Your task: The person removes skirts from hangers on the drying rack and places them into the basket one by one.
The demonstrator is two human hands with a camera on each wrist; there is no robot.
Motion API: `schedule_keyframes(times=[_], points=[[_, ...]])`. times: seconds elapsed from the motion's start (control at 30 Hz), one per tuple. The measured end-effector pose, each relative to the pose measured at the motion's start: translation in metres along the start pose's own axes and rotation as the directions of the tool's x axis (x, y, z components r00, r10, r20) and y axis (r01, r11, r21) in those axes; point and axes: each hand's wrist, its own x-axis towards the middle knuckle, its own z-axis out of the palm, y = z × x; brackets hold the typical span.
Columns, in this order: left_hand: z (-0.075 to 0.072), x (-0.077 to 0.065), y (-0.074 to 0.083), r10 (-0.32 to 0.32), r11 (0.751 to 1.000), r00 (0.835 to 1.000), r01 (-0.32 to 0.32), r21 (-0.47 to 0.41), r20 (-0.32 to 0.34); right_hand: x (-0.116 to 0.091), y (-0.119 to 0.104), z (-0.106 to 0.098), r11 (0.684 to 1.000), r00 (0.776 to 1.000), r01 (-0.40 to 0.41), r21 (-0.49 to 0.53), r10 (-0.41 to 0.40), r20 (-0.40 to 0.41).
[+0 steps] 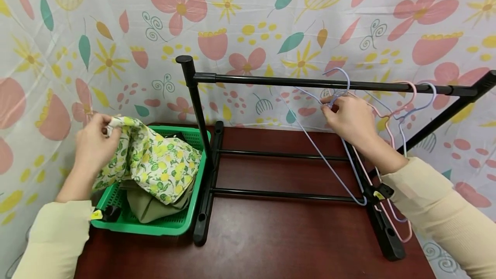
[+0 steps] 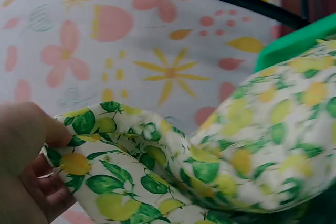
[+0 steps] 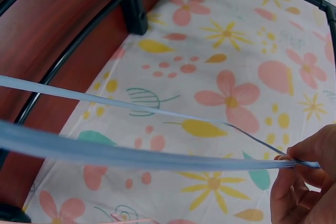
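My left hand (image 1: 94, 143) pinches a corner of a lemon-print cloth (image 1: 164, 162) and holds it up over the left side of a green basket (image 1: 162, 229). In the left wrist view the thumb and fingers grip the edge of the cloth (image 2: 121, 182), which drapes back toward the basket. My right hand (image 1: 350, 117) pinches a lavender hanger (image 1: 325, 160) just below its hook, at the black rack's top bar (image 1: 263, 81). The right wrist view shows the hanger's two sides (image 3: 131, 156) running away from the fingertips.
A pink hanger (image 1: 404, 241) and another lavender hanger (image 1: 430, 102) hang at the rack's right end. Olive-green fabric (image 1: 149, 206) lies under the lemon cloth in the basket. Basket and rack stand on a dark red table (image 1: 271, 244) before a floral curtain (image 1: 232, 25).
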Motion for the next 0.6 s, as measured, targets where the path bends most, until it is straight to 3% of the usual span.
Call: schedule_keyframes(times=[0.1, 0.17, 0.37, 0.47, 0.6], points=[[0.014, -0.007, -0.004, 0.038, 0.999, 0.992, -0.038, -0.008, 0.121, -0.004, 0.006, -0.003, 1.000, 1.000, -0.017, -0.020, 0.017, -0.012], [0.023, -0.012, -0.008, 0.050, 0.999, 0.976, -0.049, -0.011, 0.211, -0.006, 0.010, -0.004, 0.999, 1.000, -0.019, -0.031, 0.019, -0.020], [0.052, -0.021, -0.022, 0.053, 0.998, 0.899, -0.061, 0.005, 0.434, -0.010, 0.022, -0.008, 0.998, 0.999, -0.027, -0.048, 0.025, -0.038], [0.064, -0.024, -0.029, 0.063, 0.998, 0.871, -0.065, -0.012, 0.487, -0.011, 0.028, -0.008, 0.998, 0.998, -0.053, -0.041, 0.051, -0.042], [0.075, -0.026, -0.036, 0.071, 0.997, 0.857, -0.069, -0.022, 0.510, -0.013, 0.036, -0.010, 0.996, 0.996, -0.082, -0.046, 0.081, -0.036]])
